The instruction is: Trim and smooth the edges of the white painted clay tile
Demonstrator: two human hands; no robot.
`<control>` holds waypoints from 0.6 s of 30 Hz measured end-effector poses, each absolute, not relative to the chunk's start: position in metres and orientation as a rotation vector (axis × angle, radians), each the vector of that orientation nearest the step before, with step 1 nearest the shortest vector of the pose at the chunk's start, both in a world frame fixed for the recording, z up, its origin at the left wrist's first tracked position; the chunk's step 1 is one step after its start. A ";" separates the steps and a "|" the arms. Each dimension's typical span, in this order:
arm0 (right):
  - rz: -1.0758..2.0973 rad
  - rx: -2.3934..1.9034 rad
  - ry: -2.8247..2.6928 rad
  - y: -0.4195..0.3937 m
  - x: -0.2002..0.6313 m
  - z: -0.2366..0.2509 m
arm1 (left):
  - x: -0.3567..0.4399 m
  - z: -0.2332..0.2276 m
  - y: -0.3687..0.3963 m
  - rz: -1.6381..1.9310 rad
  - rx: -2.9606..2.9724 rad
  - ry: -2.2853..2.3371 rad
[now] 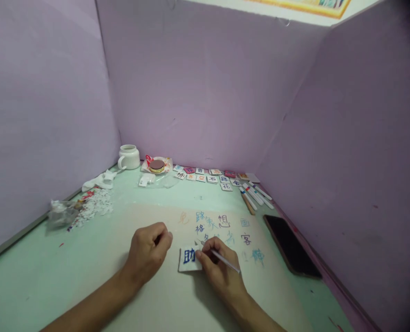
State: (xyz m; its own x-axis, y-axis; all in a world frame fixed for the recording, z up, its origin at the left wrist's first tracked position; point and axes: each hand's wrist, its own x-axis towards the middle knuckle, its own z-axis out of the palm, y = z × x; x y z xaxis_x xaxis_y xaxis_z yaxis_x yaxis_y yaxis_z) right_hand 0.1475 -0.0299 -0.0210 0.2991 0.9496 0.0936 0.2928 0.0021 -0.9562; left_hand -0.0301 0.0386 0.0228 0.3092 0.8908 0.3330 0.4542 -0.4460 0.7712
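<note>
1. The right hand pinches a thin white pen between thumb and fingers, in a writing grip. The tip points up and left, towards the top right corner of a small white tile, which suits fine strokes.

2. The tile lies flat on a large beige sheet, just in front of both hands. It carries a dark blue character, and the right hand's fingers touch its right edge.

3. The left hand is curled into a loose fist just left of the tile. I cannot tell whether it holds anything or presses on the tile. It probably rests there to brace the work.

4. The beige sheet covers the green table under the hands. Characters in blue, orange and black are drawn on its far part, so it likely serves as a practice and protection layer.

5. More tiles lie in rows along the back wall, out of the way but within reach. Each bears a character.

6. Several markers lie side by side at the right of those rows.

7. A white mug stands in the back left corner. Its inside is hidden from this angle.

8. A clear packet beside the mug holds a round brown object with a gold rim.

9. A crumpled plastic bag on the left sits beside a scatter of white scraps.

10. A dark phone lies flat at the right, off the sheet.
</note>
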 end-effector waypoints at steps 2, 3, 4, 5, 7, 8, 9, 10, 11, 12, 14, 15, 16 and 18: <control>0.625 -1.576 -1.392 -0.031 0.153 -0.020 | -0.029 0.024 0.039 0.883 2.111 1.140; 0.581 -1.590 -1.437 -0.032 0.156 -0.019 | -0.028 0.024 0.039 0.787 2.171 1.085; 0.558 -1.591 -1.445 -0.032 0.159 -0.018 | -0.026 0.023 0.037 0.685 2.237 1.030; 0.548 -1.584 -1.427 -0.032 0.162 -0.018 | -0.025 0.022 0.035 0.588 2.301 0.988; 0.563 -1.550 -1.361 -0.031 0.167 -0.019 | -0.021 0.019 0.030 0.444 2.392 0.974; 0.597 -1.526 -1.321 -0.029 0.169 -0.020 | -0.020 0.017 0.028 0.385 2.423 0.983; 0.645 -1.498 -1.278 -0.028 0.171 -0.022 | -0.019 0.015 0.026 0.337 2.446 0.987; 0.706 -1.469 -1.235 -0.026 0.173 -0.024 | -0.017 0.014 0.025 0.305 2.457 0.983; 0.769 -1.441 -1.188 -0.024 0.174 -0.026 | -0.016 0.012 0.025 0.288 2.458 0.974; 0.829 -1.415 -1.138 -0.023 0.175 -0.027 | -0.016 0.010 0.025 0.289 2.453 0.966; 0.917 -1.374 -1.050 -0.021 0.176 -0.028 | -0.014 0.008 0.027 0.358 2.430 0.974; 0.950 -1.357 -1.021 -0.021 0.176 -0.026 | -0.014 0.007 0.028 0.434 2.420 0.980; 0.983 -1.338 -1.006 -0.022 0.176 -0.024 | -0.014 0.005 0.029 0.536 2.420 0.977; 1.060 -1.277 -1.006 -0.023 0.174 -0.017 | -0.014 0.002 0.031 0.768 2.444 0.924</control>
State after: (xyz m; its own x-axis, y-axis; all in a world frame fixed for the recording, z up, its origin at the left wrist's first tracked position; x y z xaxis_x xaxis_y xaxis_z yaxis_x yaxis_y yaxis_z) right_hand 0.1737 -0.0232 -0.0173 0.2280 0.9737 -0.0059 -0.0442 0.0043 -0.9990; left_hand -0.0143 0.0313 0.0024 0.6276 0.6971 0.3466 0.4684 -0.6937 0.5472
